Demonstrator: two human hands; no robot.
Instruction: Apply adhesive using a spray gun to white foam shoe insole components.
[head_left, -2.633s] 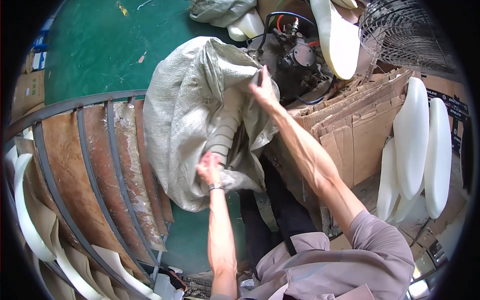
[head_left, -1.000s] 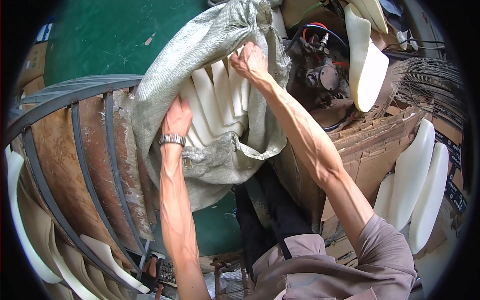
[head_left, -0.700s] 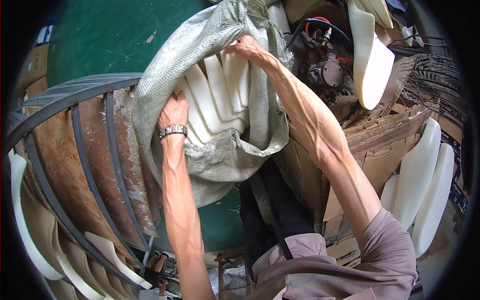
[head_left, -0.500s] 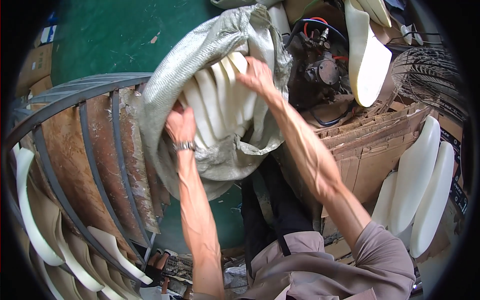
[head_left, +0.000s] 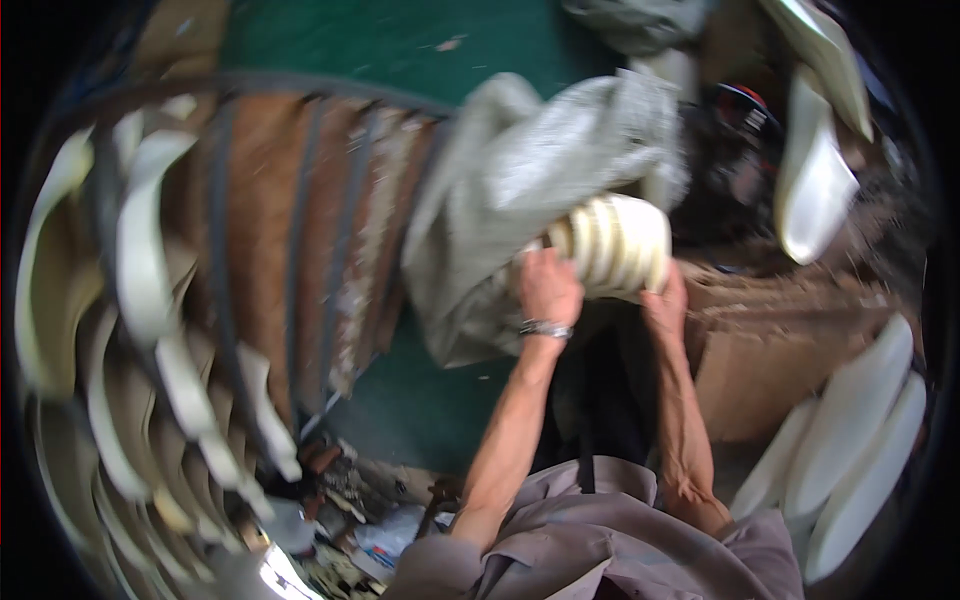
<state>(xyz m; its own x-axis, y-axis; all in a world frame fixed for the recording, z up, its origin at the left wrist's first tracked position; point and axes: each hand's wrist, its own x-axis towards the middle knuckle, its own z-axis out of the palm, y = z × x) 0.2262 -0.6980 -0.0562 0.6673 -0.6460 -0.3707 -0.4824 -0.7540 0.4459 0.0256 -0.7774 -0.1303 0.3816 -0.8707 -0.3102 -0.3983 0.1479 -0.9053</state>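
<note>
A row of several cream, foam-like pads (head_left: pixel 612 243), pressed side by side, is held between my two hands at the near side of a grey-white woven sack (head_left: pixel 520 185). My left hand (head_left: pixel 550 288), with a metal-banded watch on its wrist, is closed on the left end of the row. At the other end my right hand (head_left: pixel 663 303) grips the last pad by its lower edge. The sack sags behind the pads, and its opening is hard to make out. Motion smears the picture somewhat.
A rack with curved metal bars (head_left: pixel 218 270) and brown boards stands to the left, where several curved cream pieces (head_left: pixel 147 250) hang. Flattened cardboard (head_left: pixel 770 370) lies on the right, with long white foam pieces (head_left: pixel 850 425) beside it. Dark machinery (head_left: pixel 735 150) stands at back right.
The pads have come out of the sack toward my body, held by both hands. The sack has sagged, and the view has swung left, showing more of the rack.
</note>
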